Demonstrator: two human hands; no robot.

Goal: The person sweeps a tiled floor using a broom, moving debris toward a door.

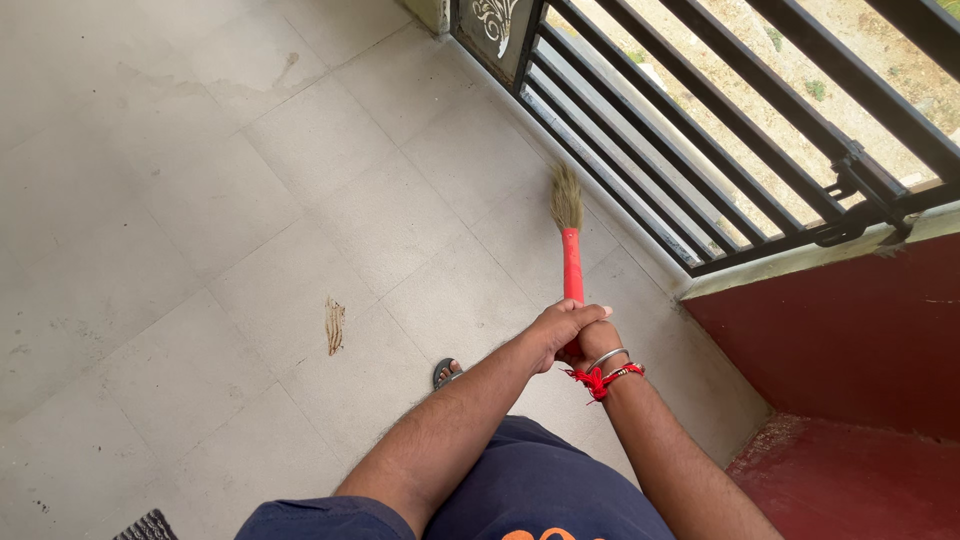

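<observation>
both hands meet at the centre of the frame, slightly right: the left hand [562,325] is wrapped over the top of the red handle, fingers curled shut around it, and the right hand [592,343] sits just beneath and behind it, mostly hidden, so i cannot tell how its fingers lie, though it seems to clasp the same handle. the broom [571,262] runs up from the hands toward the upper middle of the frame, its pale bristle tuft touching the grey tiled floor [200,200] just beside the foot of the black railing [700,130].

to sweep well here, i judge the bristles should stay flat to the tile and be drawn in short pulls along the railing's base, since dust would gather in that edge; the stacked grip gives control but little reach.

counting, near to far: two hands, one silver bangle [607,356] and one red thread band [602,379] on the right wrist, one sandalled foot [446,372] at lower centre, one brown smear [334,325] on the tiles left of centre, one broom, one railing.
</observation>
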